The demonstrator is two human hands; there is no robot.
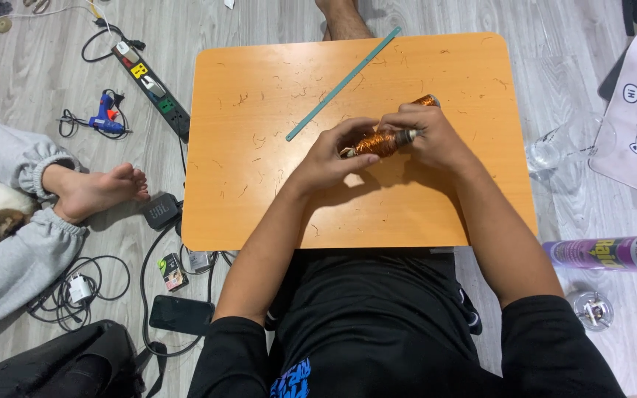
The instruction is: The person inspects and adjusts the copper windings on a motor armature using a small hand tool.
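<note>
Black shirt [377, 332] close below, and over the orange table [259, 199] both hands grasp a copper coil [381, 140]: left hand [333, 155] pinching its near end, right hand [425, 133] wrapped round the far end. It looks stiff, fairly heavy, its thin wire easily snagged, so the ends seem the safest hold.

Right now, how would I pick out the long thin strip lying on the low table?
Start at the orange wooden low table in the middle of the grey floor. On its far half, beyond the left hand and right hand gripping a copper-wire coil, lies a long thin teal strip, set diagonally. It alone overhangs the far edge.
</note>
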